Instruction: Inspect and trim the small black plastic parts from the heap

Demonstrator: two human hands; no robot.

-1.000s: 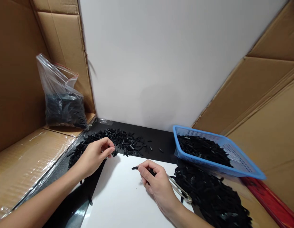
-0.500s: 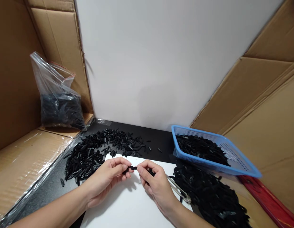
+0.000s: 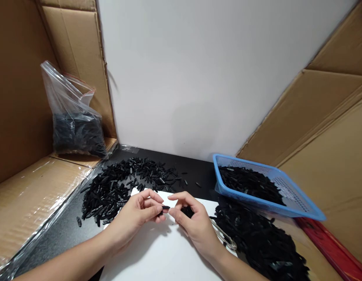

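Over the white board (image 3: 157, 253), both hands meet at a small slender black piece (image 3: 165, 207). My left hand (image 3: 144, 210) pinches it between thumb and fingers. My right hand (image 3: 192, 220) has its thumb tip at the piece's other end, with the index finger raised and arched. More black material (image 3: 187, 211) shows within the curled fingers of my right hand; how many pieces is hidden. Beside the right wrist lies a silvery metal tool (image 3: 226, 237), partly covered by the hand, so its kind is unclear.
Loose black pieces (image 3: 103, 197) spread behind and left of the board. A larger black heap (image 3: 265, 246) lies on the right, below a blue plastic basket (image 3: 300, 195) holding more. A clear bag (image 3: 77, 132) of black contents leans on cardboard. Something red (image 3: 330, 246) lies far right.
My right index finger has lifted off the black piece and arched upward. My left hand still pinches the piece. The view has shifted slightly.
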